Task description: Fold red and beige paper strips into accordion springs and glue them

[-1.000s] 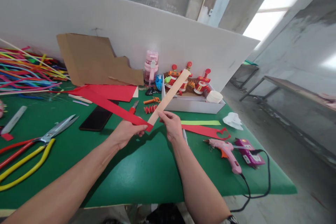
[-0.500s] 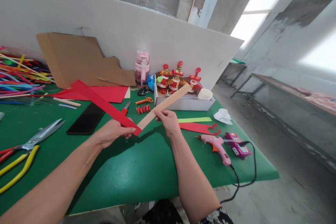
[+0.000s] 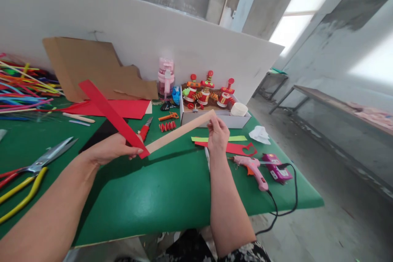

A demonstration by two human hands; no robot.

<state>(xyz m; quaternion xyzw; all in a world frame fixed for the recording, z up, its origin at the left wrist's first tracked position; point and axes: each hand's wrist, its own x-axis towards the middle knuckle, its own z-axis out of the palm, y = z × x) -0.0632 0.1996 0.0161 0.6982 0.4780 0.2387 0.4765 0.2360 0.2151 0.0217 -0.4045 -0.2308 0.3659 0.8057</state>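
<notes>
A red paper strip (image 3: 109,110) and a pale tan paper strip (image 3: 181,132) meet in a V above the green table; whether they are joined or one folded strip I cannot tell. My left hand (image 3: 112,149) pinches the V's corner, thumb on top, with the red end sticking up and away to the left. My right hand (image 3: 218,133) grips the far end of the tan strip between thumb and fingers. Beyond the tan strip lies a small red pleated paper piece (image 3: 167,126). A red utility knife (image 3: 145,129) lies behind my left hand, and a dark phone (image 3: 100,135) is partly covered by it.
Scissors (image 3: 39,166) lie at left, near pipe cleaners (image 3: 24,90). A white box (image 3: 215,121) holds several red figures (image 3: 204,94). A pink glue gun (image 3: 253,170), its cord hanging over the edge, sits right, beside red (image 3: 236,148) and green strips (image 3: 238,138).
My right hand has slid along the tan strip to its far end, moving right. My left hand has shifted left with the corner, and the V has opened wider.
</notes>
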